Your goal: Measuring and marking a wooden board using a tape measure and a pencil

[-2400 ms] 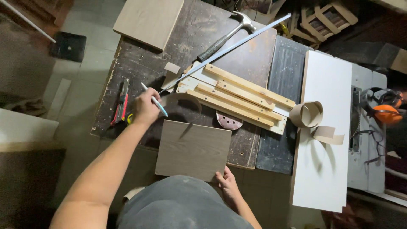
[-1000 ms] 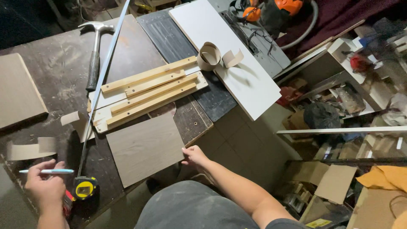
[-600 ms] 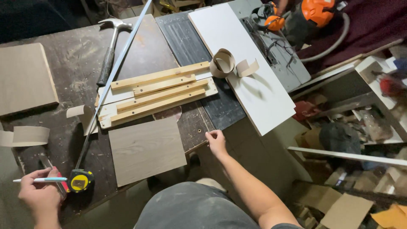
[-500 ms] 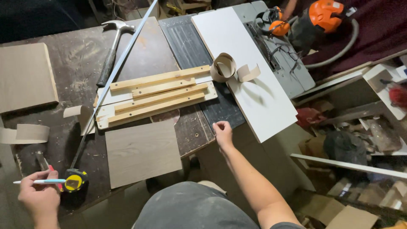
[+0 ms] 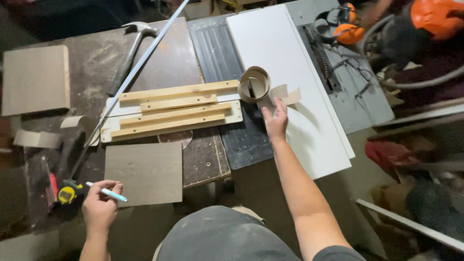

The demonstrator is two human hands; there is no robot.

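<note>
My left hand (image 5: 100,205) holds a white pen with a blue tip (image 5: 107,191) at the front edge of a dark workbench (image 5: 179,58), beside a grey-brown board (image 5: 144,173). My right hand (image 5: 276,121) reaches out to a curled roll of tan edge banding (image 5: 254,85) lying on a long white panel (image 5: 285,82); its fingers touch the loose strip end, and whether they grip it I cannot tell. A wooden slatted jig (image 5: 174,109) lies between the two hands.
A claw hammer (image 5: 129,53), a long metal straightedge (image 5: 135,72) and a yellow tape measure (image 5: 66,194) lie on the bench. A second board (image 5: 36,79) sits at the far left. Orange ear defenders (image 5: 345,30) and a power tool (image 5: 435,19) are at the upper right.
My right hand left the grey-brown board's edge and moved up and right to the edge-banding roll. My left hand kept the pen near the tape measure.
</note>
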